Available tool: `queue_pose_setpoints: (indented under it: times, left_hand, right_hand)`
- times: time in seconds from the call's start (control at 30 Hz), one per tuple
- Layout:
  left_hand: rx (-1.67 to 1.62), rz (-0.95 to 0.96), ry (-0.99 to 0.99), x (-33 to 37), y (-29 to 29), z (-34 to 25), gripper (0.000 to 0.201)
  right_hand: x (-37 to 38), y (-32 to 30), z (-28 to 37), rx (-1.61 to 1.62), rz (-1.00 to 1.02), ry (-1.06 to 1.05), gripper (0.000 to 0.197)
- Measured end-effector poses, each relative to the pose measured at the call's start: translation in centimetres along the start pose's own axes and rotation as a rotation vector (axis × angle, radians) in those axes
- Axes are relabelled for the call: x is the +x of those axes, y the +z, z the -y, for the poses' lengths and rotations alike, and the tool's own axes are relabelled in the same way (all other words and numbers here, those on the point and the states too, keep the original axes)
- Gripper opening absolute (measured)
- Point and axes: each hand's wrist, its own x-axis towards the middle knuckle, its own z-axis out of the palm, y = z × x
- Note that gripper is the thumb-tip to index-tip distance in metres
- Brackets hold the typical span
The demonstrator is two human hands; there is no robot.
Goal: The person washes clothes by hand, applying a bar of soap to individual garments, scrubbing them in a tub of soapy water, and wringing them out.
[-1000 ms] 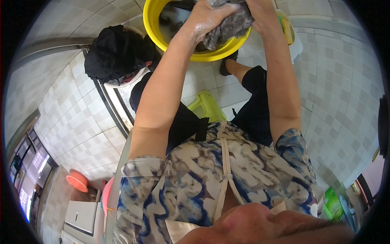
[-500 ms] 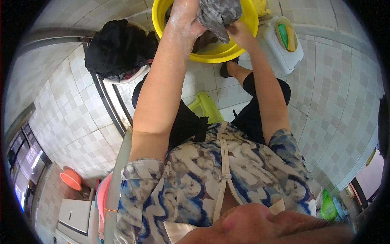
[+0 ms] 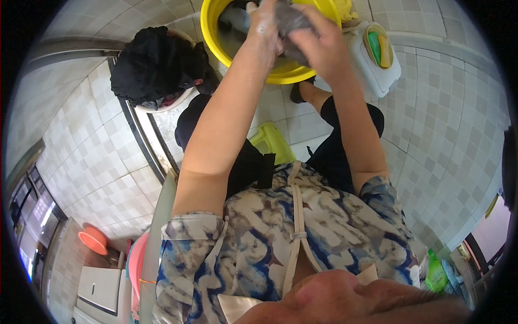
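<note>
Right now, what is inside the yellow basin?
Murky water shows at the left of the yellow basin. The left hand, right hand and grey cloth cover much of the rest; what lies beneath is hidden.

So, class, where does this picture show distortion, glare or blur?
In the head view, fisheye distortion bows the tiled wall at right; in the head view, glare whitens part of the window, far left; in the head view, the right hand and grey cloth look slightly blurred.
</note>
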Motion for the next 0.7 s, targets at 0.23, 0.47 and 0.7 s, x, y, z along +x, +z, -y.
queue_pose_setpoints:
  times: [0.23, 0.47, 0.7]
  left_hand:
    - [0.059, 0.171, -0.053, 2.9, -1.0, 2.8, 0.032]
    - [0.699, 0.294, 0.637, 7.5, -8.1, 2.8, 0.020]
    - [0.393, -0.165, -0.048, -0.6, 0.8, 0.8, 0.022]
  right_hand:
    - [3.5, 0.5, -4.5, -0.478, -0.299, 0.130, 0.027]
    - [-0.3, 6.1, -1.2, -0.242, -0.312, -0.198, 0.025]
    - [6.7, -1.1, -7.4, -0.481, -0.317, 0.265, 0.035]
